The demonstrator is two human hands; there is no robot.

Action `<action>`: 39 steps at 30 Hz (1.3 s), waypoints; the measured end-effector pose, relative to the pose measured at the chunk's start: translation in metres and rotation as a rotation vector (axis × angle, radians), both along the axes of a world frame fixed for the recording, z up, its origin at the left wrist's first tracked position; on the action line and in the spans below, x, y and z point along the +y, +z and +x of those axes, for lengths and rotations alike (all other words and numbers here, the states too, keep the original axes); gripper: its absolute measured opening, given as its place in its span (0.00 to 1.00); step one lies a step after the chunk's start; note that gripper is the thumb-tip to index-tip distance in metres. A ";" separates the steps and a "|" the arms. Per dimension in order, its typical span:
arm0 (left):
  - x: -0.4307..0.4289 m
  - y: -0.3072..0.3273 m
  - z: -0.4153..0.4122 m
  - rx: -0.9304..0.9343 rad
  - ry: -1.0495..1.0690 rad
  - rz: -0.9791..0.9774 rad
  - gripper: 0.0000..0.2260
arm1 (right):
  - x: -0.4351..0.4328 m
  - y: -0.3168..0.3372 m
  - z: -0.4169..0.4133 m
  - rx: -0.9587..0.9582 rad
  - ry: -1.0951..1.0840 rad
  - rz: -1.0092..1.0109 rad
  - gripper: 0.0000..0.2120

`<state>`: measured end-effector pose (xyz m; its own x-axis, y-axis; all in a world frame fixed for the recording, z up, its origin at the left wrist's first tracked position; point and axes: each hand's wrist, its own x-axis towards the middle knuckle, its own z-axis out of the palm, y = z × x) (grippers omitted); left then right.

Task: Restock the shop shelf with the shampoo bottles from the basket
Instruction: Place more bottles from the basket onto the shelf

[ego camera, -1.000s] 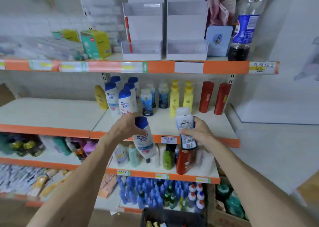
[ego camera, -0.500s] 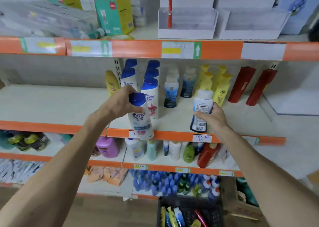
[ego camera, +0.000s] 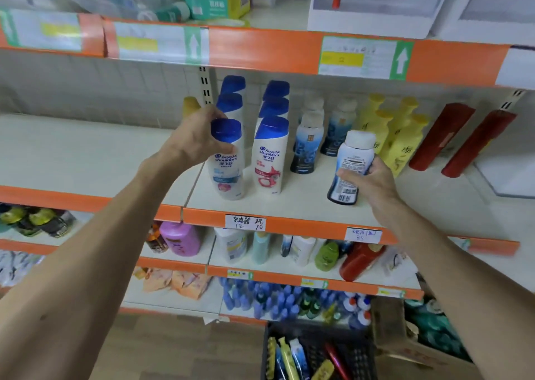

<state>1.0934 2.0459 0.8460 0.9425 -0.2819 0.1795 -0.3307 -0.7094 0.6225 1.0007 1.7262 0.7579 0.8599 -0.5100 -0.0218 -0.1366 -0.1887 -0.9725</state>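
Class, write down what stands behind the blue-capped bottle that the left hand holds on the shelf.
Two more blue-capped bottles stand in line behind the front bottle; mostly their caps show. Their bodies are largely covered by it and by the left hand.

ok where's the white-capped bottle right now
Head view, right of centre: the right hand grips the white-capped bottle at the middle shelf's front, right of the red-label bottle.

A shop is indicated: tiered cream metal shelves (ego camera: 86, 154) with orange front strips (ego camera: 260, 50) are seen, handwritten white paper price tags (ego camera: 245, 223) are stuck below the left hand (ego camera: 192, 141), identical blue-capped white bottles (ego camera: 233, 86) ranked behind it.
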 end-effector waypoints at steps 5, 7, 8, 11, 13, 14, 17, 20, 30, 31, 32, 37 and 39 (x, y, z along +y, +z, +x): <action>-0.011 -0.014 0.023 0.006 -0.012 -0.001 0.26 | -0.003 -0.009 0.019 -0.021 -0.019 0.042 0.23; -0.016 -0.014 0.025 0.025 -0.037 -0.046 0.26 | -0.001 -0.013 0.027 -0.036 -0.026 0.056 0.23; -0.017 -0.015 0.025 0.035 -0.040 -0.072 0.27 | 0.001 -0.015 0.030 -0.043 -0.030 0.065 0.23; -0.014 -0.023 0.026 0.093 -0.033 -0.196 0.28 | 0.007 -0.021 0.039 -0.058 -0.038 0.089 0.23; -0.011 -0.035 0.026 0.162 -0.020 -0.287 0.29 | 0.011 -0.024 0.045 -0.065 -0.042 0.108 0.22; -0.011 -0.040 0.026 0.194 -0.014 -0.323 0.29 | 0.012 -0.026 0.047 -0.066 -0.042 0.118 0.21; -0.012 -0.055 0.027 0.267 0.010 -0.385 0.29 | 0.014 -0.031 0.050 -0.066 -0.040 0.114 0.19; -0.010 -0.065 0.028 0.310 -0.015 -0.394 0.30 | 0.015 -0.036 0.050 -0.063 -0.039 0.115 0.19; 0.000 -0.062 0.045 0.319 -0.055 -0.363 0.28 | 0.014 -0.040 0.049 -0.057 -0.010 0.095 0.21; 0.000 -0.061 0.046 0.326 -0.069 -0.354 0.28 | 0.013 -0.041 0.048 -0.057 -0.004 0.096 0.21; 0.000 -0.060 0.047 0.329 -0.087 -0.348 0.28 | 0.012 -0.042 0.048 -0.056 0.000 0.097 0.22; 0.001 -0.059 0.048 0.352 -0.080 -0.325 0.28 | 0.012 -0.042 0.048 -0.065 -0.001 0.116 0.23; 0.001 -0.060 0.046 0.354 -0.069 -0.343 0.30 | 0.012 -0.043 0.049 -0.061 -0.004 0.117 0.23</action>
<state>1.1391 2.0471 0.7859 0.9434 -0.3270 -0.0553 -0.0957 -0.4279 0.8988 1.0494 1.7379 0.7152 0.8592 -0.5108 -0.0292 -0.0772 -0.0729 -0.9943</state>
